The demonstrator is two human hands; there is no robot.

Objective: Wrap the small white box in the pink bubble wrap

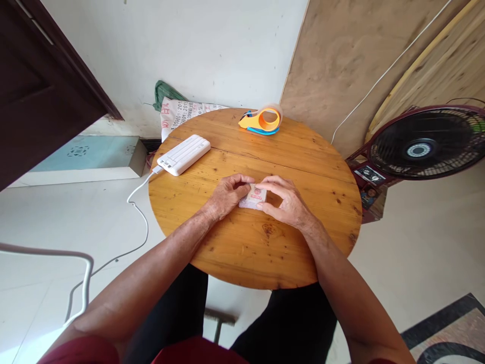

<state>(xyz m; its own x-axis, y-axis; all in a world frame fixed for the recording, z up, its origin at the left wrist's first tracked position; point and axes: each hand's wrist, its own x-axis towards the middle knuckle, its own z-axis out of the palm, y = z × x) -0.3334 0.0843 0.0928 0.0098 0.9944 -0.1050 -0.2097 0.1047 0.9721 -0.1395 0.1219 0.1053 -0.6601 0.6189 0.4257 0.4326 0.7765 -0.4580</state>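
Note:
A small whitish packet [258, 195] with red print on its face lies at the middle of the round wooden table [246, 253]. From its left side my left hand [230, 194] grips it, the thumb on the packet's edge and the fingers curled behind. Opposite, my right hand [285, 200] pinches the packet's right side between thumb and fingers. The packet seems to be wrapped in clear film; its exact kind cannot be made out. Part of its upper edge is hidden by my fingers.
An orange and blue tape dispenser [261, 120] stands at the table's far edge. A white power bank [184, 154] lies at the left, its white cable [147, 222] hanging off the edge. Right of the table is a black fan [419, 146]; a printed sack [185, 114] leans behind.

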